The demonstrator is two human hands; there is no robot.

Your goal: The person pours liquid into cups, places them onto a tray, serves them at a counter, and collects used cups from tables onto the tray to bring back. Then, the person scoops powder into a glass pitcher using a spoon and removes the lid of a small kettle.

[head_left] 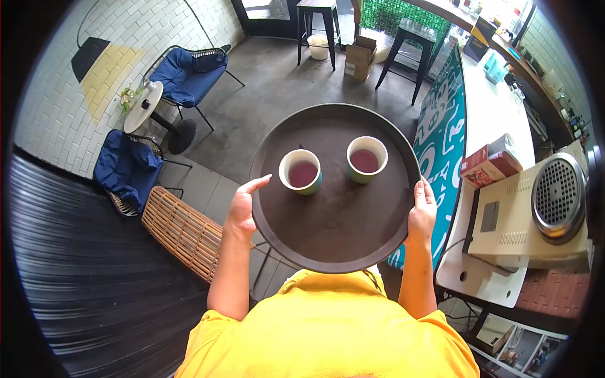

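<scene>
A round dark brown serving tray (334,242) is held level in front of my yellow shirt. My left hand (242,205) grips its left rim, thumb side up and the other fingers hidden beneath. On the opposite rim my right hand (422,214) is closed, its fingers partly out of sight under the edge. Two paper cups stand upright on the tray, apart from each other: a left cup (301,171) and a right cup (367,160). Both contain a reddish-purple drink, and neither is touched by a hand.
To the right runs a white counter (498,113) with a teal patterned front, bearing a beige machine (529,211) and a red box (488,165). Chairs with blue cushions (186,75) and a small round table (144,107) stand left. Ahead are bar stools (408,47) and a cardboard box (359,60).
</scene>
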